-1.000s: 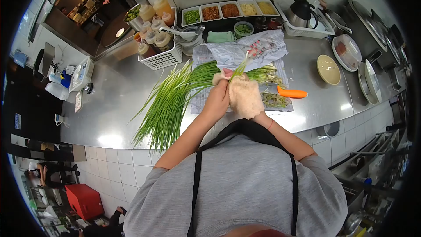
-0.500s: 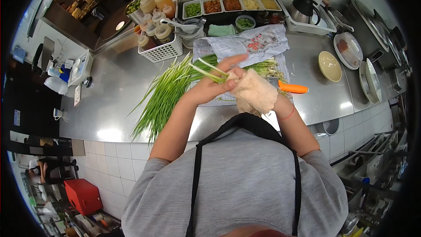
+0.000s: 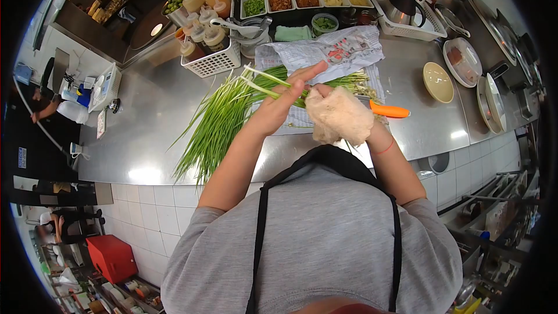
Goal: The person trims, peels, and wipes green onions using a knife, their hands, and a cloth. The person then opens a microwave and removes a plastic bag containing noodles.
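Two scallion stalks (image 3: 263, 74) with white ends run from the upper left, behind the fingers of my left hand (image 3: 279, 104), toward my right hand. The fingers of my left hand are stretched out flat, pointing up and right, against the stalks. A beige cloth (image 3: 340, 117) wraps most of my right hand (image 3: 321, 90), which is closed on it; the stalks' lower part meets it there. Beneath both hands, a large heap of scallions (image 3: 218, 122) spreads over newspaper (image 3: 279, 58), green tops to the left. An orange-handled knife (image 3: 389, 110) lies right of the cloth, its blade partly hidden.
Behind the newspaper stand a white basket of squeeze bottles (image 3: 215, 65) and a row of ingredient trays (image 3: 281, 2). A yellow bowl (image 3: 437, 82), a lidded container (image 3: 462, 61) and a basket with a black-topped jug (image 3: 407, 9) are at right. Another person (image 3: 49, 107) stands at far left.
My left hand has shifted slightly up, its fingers now straighter. The stalks' white ends have moved up and left. Another person's arm has come into view at far left.
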The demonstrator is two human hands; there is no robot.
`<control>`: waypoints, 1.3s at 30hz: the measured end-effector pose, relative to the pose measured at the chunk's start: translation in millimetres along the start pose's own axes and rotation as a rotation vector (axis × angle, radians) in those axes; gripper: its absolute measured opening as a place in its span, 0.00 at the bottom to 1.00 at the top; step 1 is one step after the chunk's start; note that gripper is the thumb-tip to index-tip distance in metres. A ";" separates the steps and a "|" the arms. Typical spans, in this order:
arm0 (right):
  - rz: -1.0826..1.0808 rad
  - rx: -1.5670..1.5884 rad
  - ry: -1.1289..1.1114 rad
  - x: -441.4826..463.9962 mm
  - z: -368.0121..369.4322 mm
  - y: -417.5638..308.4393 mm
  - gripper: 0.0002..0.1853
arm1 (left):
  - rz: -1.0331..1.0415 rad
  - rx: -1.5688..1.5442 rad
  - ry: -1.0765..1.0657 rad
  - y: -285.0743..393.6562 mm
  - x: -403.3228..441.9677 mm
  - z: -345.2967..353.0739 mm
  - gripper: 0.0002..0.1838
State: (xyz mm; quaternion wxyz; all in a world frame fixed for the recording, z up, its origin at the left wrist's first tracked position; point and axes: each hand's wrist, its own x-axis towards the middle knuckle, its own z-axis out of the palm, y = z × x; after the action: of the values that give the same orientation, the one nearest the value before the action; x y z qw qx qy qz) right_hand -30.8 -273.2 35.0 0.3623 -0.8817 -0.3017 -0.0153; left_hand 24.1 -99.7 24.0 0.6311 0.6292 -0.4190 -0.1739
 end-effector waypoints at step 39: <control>0.285 -0.044 0.556 -125.8 -81.1 61.3 0.15 | -0.063 0.504 0.959 74.9 -87.8 -129.3 0.17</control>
State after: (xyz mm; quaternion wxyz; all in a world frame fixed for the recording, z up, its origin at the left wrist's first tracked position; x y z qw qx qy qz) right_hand -84.8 -425.3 25.2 0.4101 -0.8848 -0.0642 -0.2115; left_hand 46.0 60.7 85.7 0.5757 0.7820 -0.0936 0.2196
